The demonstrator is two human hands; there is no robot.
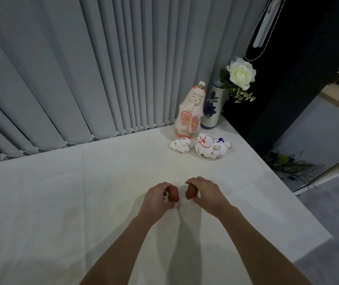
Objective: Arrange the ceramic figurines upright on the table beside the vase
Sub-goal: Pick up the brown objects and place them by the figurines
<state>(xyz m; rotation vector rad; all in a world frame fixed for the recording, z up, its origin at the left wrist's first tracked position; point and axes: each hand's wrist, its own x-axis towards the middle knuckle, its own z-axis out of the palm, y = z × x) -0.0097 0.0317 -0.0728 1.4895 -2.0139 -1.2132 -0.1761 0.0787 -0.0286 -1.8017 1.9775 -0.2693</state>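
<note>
Left hand (157,195), right hand (206,194) apparently gripping.

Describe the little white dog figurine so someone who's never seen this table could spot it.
Find the vase with the white rose in the table's far right corner. The tall doll stands beside it; the dog lies right in front of the doll. It is the smallest, left of the red-bridled horse.
</note>
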